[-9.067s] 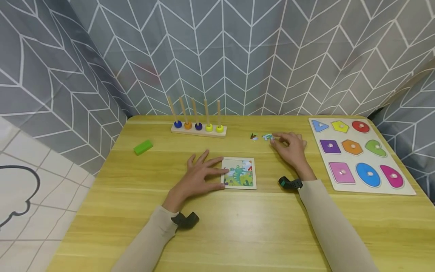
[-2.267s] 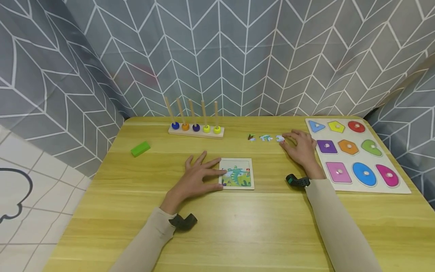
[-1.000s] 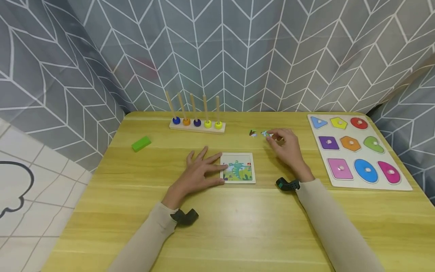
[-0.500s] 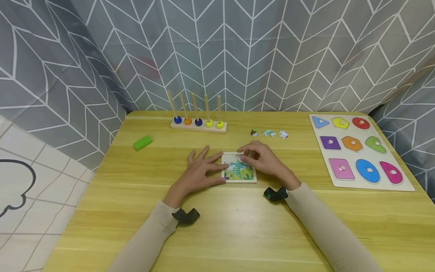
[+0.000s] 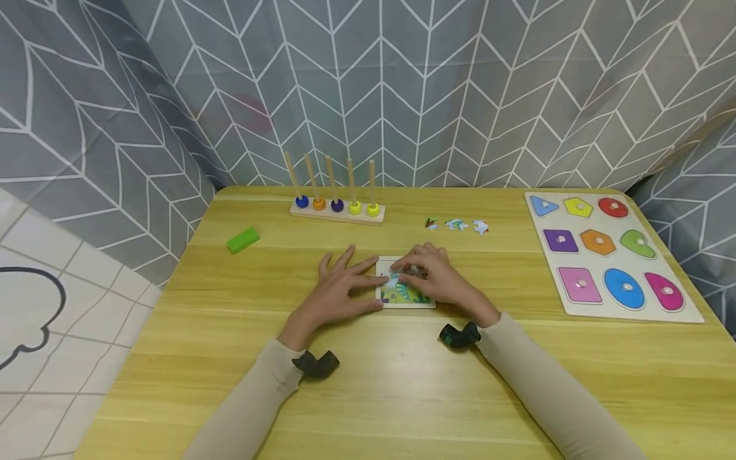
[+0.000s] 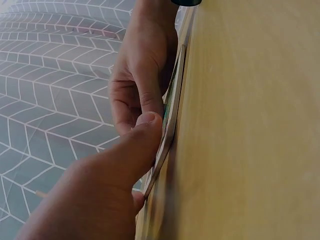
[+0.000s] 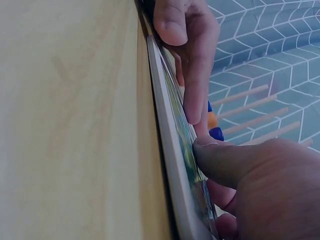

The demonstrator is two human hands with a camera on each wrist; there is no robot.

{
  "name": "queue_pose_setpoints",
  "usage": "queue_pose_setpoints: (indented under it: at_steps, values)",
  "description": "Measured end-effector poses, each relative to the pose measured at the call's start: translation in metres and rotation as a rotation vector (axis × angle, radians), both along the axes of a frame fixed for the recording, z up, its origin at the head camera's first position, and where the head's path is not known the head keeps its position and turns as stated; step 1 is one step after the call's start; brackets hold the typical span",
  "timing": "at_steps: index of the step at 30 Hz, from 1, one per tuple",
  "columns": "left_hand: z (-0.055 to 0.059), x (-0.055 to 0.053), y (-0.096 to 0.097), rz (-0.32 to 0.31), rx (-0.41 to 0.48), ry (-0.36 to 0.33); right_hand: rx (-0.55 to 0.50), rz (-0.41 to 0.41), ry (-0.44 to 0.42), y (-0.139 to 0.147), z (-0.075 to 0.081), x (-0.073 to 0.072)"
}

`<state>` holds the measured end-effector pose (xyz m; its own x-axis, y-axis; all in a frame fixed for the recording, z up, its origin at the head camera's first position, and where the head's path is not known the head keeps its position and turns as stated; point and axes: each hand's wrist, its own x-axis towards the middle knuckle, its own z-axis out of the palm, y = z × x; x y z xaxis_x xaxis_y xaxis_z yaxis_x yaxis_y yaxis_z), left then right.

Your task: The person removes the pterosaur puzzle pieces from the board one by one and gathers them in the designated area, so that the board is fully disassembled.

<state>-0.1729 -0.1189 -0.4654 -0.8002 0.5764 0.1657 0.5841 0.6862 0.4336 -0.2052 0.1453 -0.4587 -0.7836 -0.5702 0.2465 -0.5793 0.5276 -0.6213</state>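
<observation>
A small square jigsaw board (image 5: 406, 305) with a green dinosaur picture lies on the table. My left hand (image 5: 336, 291) has its fingers spread, with the fingertips on the board's left side. Over the board's upper middle bends my right hand (image 5: 434, 275), thumb and fingertips down at the picture; whether they pinch a piece is hidden. In the right wrist view the right thumb (image 7: 220, 157) touches the picture side close to a left fingertip. Behind the board lie three loose jigsaw pieces: a brown-green one (image 5: 431, 223), a dinosaur one (image 5: 456, 225) and a whitish one (image 5: 480, 227).
A peg stand (image 5: 338, 216) with five rods, one coloured bead on each, stands at the back. A green block (image 5: 243, 240) lies at the left. On the right is a white shape-puzzle board (image 5: 635, 315) with knobbed pieces. A patterned curtain (image 5: 402, 96) hangs behind the table.
The top row of the jigsaw, filled in the oldest frame, is now bare, and a third loose piece shows. My right hand has moved from the loose pieces left and nearer, onto the board.
</observation>
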Motion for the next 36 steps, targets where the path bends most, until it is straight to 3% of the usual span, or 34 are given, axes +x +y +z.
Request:
queue_pose_setpoints:
  at_steps: [14,22,29,36]
  values:
    - [-0.0026,-0.0018,0.0041,0.052,0.042,-0.015,0.033,0.0,0.014,-0.0023,-0.0016,0.002]
    - [-0.0036,-0.003,0.0071,0.115,-0.03,-0.022,0.057,0.026,0.022,-0.0007,-0.0006,0.0007]
    - [-0.0014,-0.0016,0.0075,0.117,-0.078,-0.036,0.077,0.045,0.02,0.0004,0.001,-0.0002]
    - [-0.0012,-0.0008,0.0071,0.102,-0.064,-0.027,0.078,0.037,0.016,-0.0004,0.0006,-0.0002]
